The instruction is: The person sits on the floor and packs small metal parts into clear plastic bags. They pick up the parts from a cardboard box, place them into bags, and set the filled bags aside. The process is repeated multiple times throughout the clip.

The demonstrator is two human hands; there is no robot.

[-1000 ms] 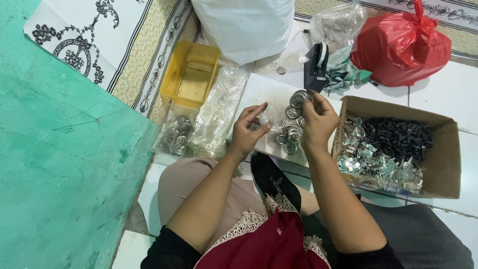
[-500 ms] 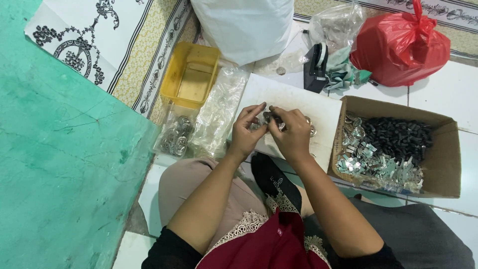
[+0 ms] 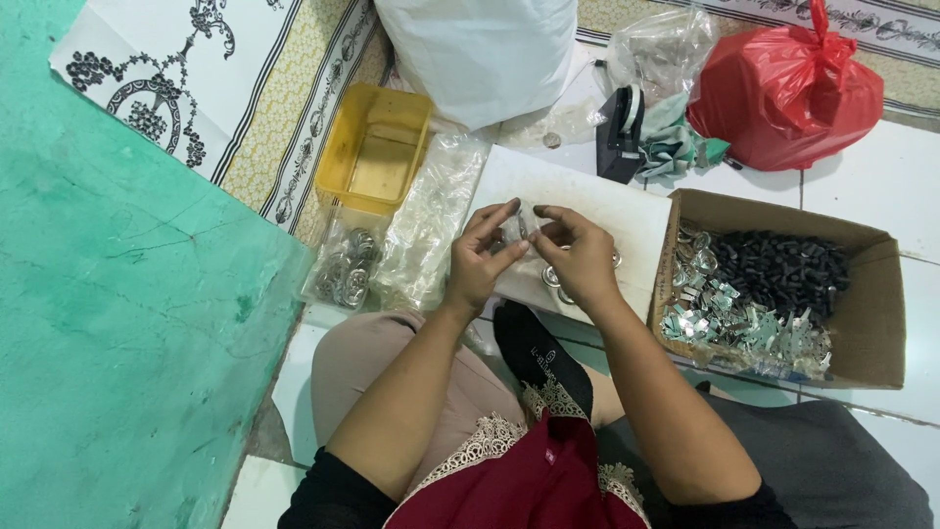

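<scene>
The left hand (image 3: 483, 263) and the right hand (image 3: 578, 257) pinch 1 small metal part (image 3: 523, 228) together between their fingertips. Right of the right hand stands a cardboard box (image 3: 862, 294).

Brown cardboard box (image 3: 874, 294) right; red plastic bag (image 3: 788, 93) behind; white sack (image 3: 480, 54) top.
</scene>
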